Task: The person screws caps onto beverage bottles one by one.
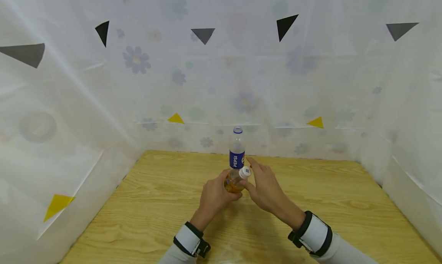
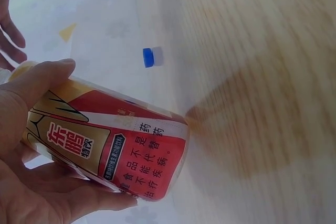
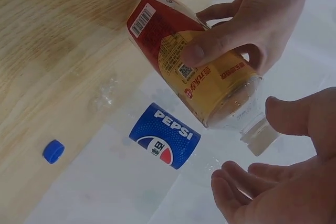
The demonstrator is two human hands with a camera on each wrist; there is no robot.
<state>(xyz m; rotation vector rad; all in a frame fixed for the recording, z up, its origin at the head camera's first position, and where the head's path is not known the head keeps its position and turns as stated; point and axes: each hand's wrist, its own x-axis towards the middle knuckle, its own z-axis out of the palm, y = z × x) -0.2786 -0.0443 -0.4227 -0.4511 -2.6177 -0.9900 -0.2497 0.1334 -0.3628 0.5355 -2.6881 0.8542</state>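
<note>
In the head view my left hand (image 1: pixel 216 191) grips a drink bottle (image 3: pixel 202 72) with a red and yellow label and a white cap (image 1: pixel 245 172). The bottle leans, its capped end toward my right hand (image 1: pixel 264 185). That hand holds nothing: thumb and fingers stand spread on either side of the cap, the thumb tip right at the bottle's neck in the right wrist view. Just behind stands a clear Pepsi bottle (image 1: pixel 237 159) with a blue label and an uncapped mouth.
A loose blue bottle cap (image 3: pixel 53 151) lies on the wooden table (image 1: pixel 155 202) near the Pepsi bottle. Translucent flower-printed sheeting (image 1: pixel 235 72) walls in the table at the back and sides, with black, grey and yellow triangles on it.
</note>
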